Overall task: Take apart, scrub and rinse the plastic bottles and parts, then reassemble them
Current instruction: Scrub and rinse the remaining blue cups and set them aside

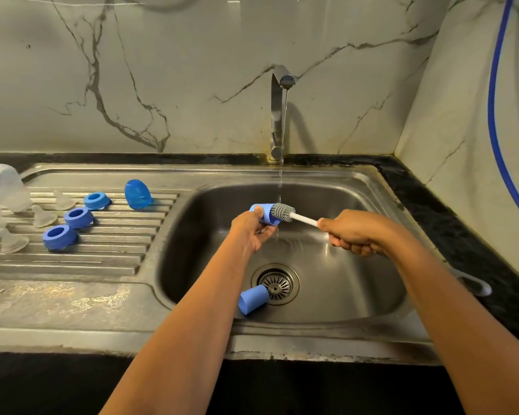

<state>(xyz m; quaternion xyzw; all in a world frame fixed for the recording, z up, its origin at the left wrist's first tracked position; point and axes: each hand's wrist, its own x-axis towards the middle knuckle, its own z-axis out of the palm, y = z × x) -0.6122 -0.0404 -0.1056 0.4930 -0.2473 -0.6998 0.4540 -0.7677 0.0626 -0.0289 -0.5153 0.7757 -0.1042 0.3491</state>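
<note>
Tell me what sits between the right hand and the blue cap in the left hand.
Head view: the bottle brush, its white shaft leaving the right hand, grey bristles partly inside the blue cap.

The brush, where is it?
Head view: the brush is over the sink, tip in the cap held by the left hand, handle in the right hand.
</note>
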